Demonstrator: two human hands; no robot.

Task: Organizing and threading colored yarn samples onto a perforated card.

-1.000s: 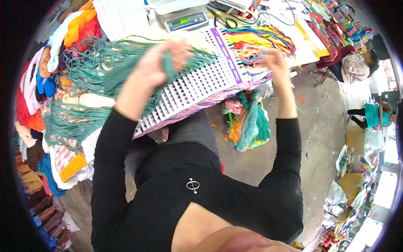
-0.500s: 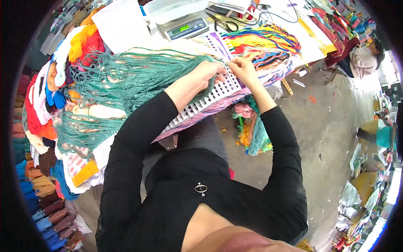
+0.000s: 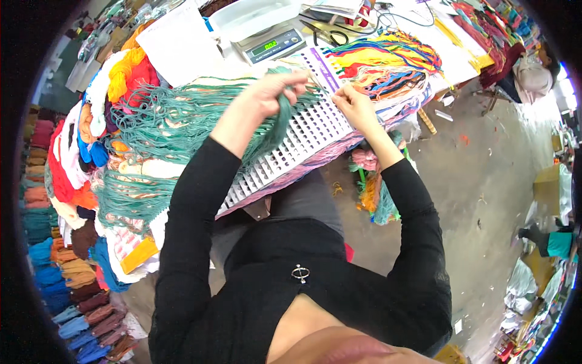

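Note:
My left hand [image 3: 270, 94] is closed around a bundle of green embroidery thread [image 3: 274, 133], its loose end draping down over the perforated white card [image 3: 312, 127]. More green thread [image 3: 176, 115] spreads in long strands to the left of this hand. At the card's right side, beside a purple strip [image 3: 323, 68], my right hand [image 3: 356, 109] has its thumb and fingers pinched together. Whatever lies between those fingertips is too small to make out. Multicoloured threads [image 3: 388, 60] fan out beyond the strip.
Behind the threads stand a digital scale [image 3: 276, 47] with a clear plastic tray [image 3: 254, 18] and black scissors [image 3: 324, 33]. Skeins of coloured yarn [image 3: 124, 73] pile at the left. A thread bunch [image 3: 373, 182] hangs below the table edge. Another person [image 3: 533, 79] sits at far right.
My left hand has drawn back to the left and risen with the green thread bundle, uncovering more of the card's holes. My right hand stays pinched near the card's edge.

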